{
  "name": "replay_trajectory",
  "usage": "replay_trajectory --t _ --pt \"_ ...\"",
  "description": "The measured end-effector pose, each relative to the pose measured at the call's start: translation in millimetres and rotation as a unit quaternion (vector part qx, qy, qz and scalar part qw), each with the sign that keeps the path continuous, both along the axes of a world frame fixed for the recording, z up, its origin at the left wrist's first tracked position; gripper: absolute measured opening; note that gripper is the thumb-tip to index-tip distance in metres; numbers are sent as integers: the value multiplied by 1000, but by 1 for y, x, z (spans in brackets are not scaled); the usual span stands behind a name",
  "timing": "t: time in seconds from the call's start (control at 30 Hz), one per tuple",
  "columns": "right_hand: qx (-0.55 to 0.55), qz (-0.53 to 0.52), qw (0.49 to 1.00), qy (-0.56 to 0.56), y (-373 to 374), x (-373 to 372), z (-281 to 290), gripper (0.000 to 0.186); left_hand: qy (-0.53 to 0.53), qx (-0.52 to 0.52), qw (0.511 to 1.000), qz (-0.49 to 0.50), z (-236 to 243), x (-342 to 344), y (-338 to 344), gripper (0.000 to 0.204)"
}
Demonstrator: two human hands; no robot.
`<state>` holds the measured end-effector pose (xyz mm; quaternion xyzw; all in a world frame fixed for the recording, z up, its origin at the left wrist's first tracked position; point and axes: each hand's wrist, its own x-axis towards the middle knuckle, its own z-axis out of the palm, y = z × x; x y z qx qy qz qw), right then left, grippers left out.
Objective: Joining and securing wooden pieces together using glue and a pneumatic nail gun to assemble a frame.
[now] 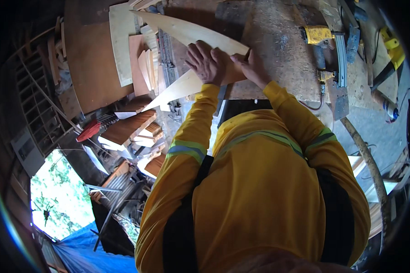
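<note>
My left hand [206,63] lies with its fingers spread on thin pale plywood at the near side of the workbench [278,45]. The plywood shows as two long tapering pieces, a far one [191,32] and a near one [177,88], which come together under my hands like a V. Whether they are joined is hidden. At the plywood's right end, my right hand [253,69] grips the corner, thumb on top and the other fingers mostly out of sight. The near piece's narrow tip sticks out past the bench edge to the left.
A yellow pneumatic nailer [316,34] with a hose lies on the bench to the right. Beyond it is a yellow-and-black tool [393,50]. Brown and pale boards [93,63] stand at left, above stacked wood offcuts [132,127]. A blue tarp [93,252] hangs lower left.
</note>
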<state>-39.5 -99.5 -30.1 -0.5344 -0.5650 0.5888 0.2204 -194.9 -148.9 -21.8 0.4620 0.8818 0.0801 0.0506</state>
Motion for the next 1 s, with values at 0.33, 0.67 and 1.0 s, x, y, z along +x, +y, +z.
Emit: replay_trajectory --t 0.33,0.67,1.0 --pt "-90 -10 993 81 -7 11 -6 61 -110 35 990 86 17 18 6 69" --pt "-150 -16 975 166 -1 8 15 56 -34 39 997 60 14 20 4 69" --pt "-192 -5 972 139 5 1 11 52 -77 87 993 36 3 3 7 74"
